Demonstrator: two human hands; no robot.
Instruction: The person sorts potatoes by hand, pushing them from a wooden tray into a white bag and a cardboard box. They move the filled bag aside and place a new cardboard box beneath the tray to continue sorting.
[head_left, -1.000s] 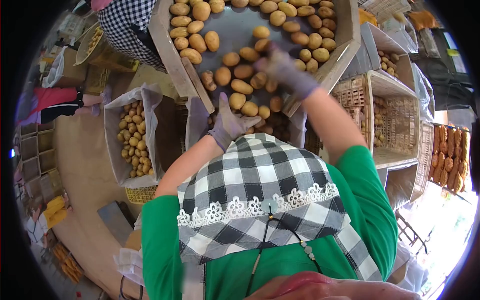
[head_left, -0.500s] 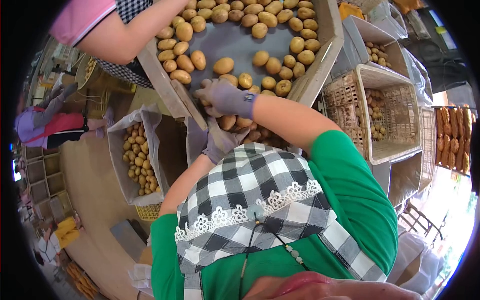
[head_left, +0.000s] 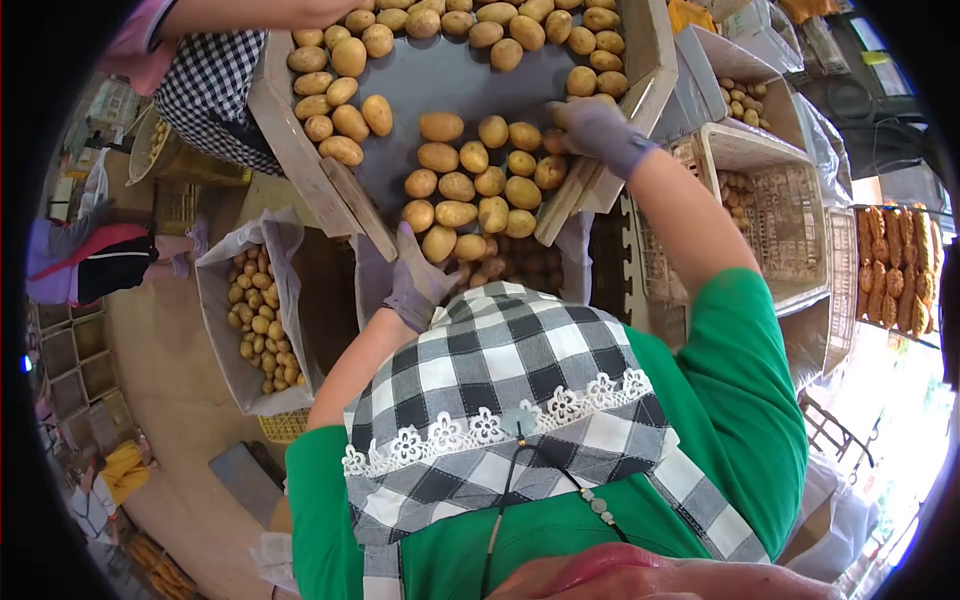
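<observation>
A wooden-sided sorting tray (head_left: pixel 430 80) with a grey bottom holds many yellow-brown potatoes. A cluster of potatoes (head_left: pixel 475 185) lies at its narrow near opening. My right hand (head_left: pixel 602 136), in a grey-purple glove, reaches over the tray's right side, fingers stretched around potatoes at the cluster's edge. At the left of the opening is my left hand (head_left: pixel 418 280), also gloved, with fingers apart, beside the lowest potatoes. Below the opening, more potatoes (head_left: pixel 530 265) sit in a lined container, partly hidden by my checked apron.
A lined crate of potatoes (head_left: pixel 262 325) stands on the floor to the left. Plastic crates (head_left: pixel 775 215) are stacked at the right, some holding potatoes. A co-worker's arm (head_left: pixel 250 15) reaches over the tray's far left. Another person (head_left: pixel 100 250) is farther left.
My right hand has moved from the tray's opening to its right side. Potatoes now form a cluster at the opening. My left hand has shifted slightly left, its fingers spread.
</observation>
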